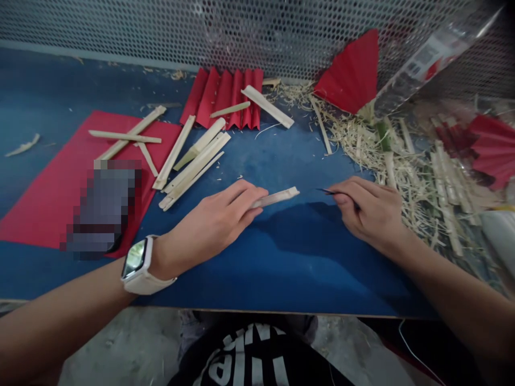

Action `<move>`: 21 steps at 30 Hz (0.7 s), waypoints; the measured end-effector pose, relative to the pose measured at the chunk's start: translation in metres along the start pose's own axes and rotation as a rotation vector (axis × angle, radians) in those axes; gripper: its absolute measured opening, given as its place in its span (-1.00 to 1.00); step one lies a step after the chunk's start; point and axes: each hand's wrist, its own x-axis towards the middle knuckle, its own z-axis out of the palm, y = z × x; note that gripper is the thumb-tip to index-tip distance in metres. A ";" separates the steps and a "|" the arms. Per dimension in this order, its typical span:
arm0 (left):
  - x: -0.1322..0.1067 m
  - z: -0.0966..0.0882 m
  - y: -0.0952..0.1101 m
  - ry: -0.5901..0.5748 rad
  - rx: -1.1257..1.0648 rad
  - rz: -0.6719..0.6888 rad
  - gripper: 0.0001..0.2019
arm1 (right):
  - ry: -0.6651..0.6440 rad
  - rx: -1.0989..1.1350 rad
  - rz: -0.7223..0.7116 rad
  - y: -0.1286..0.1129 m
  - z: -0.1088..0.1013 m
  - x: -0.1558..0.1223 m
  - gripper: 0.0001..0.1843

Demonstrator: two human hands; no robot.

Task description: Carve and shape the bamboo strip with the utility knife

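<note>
Near the middle of the blue table, my left hand (225, 214) is closed around a pale bamboo strip (278, 198). The strip's free end points right and has a notch-like cut near its tip. A short gap away, my right hand (370, 212) grips a thin dark blade (325, 191), its tip pointing left toward the strip without touching it. The blade's handle is hidden in the fingers. Several more bamboo strips (201, 163) lie beyond my left hand, some crossed over a flat red paper sheet (52, 187).
A phone (107, 209), pixelated, lies on the red sheet. Pleated red paper (225, 99) rests at the back before a perforated metal screen (140, 32). To the right are piled shavings (354, 134), a red paper fan (352, 72), a plastic bottle (426, 59) and bundled strips (448, 198).
</note>
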 end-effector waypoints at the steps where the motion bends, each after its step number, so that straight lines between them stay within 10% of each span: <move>1: 0.003 -0.003 0.002 0.024 -0.111 -0.054 -0.76 | 0.011 0.012 0.019 -0.004 -0.003 0.001 -0.75; 8: 0.016 -0.015 0.015 0.002 -0.887 -0.488 -0.74 | 0.032 0.132 0.133 -0.034 -0.020 0.019 -0.70; 21: 0.008 0.000 0.011 0.041 -0.720 -0.250 -0.36 | -0.240 0.705 0.287 -0.028 0.018 -0.001 -0.39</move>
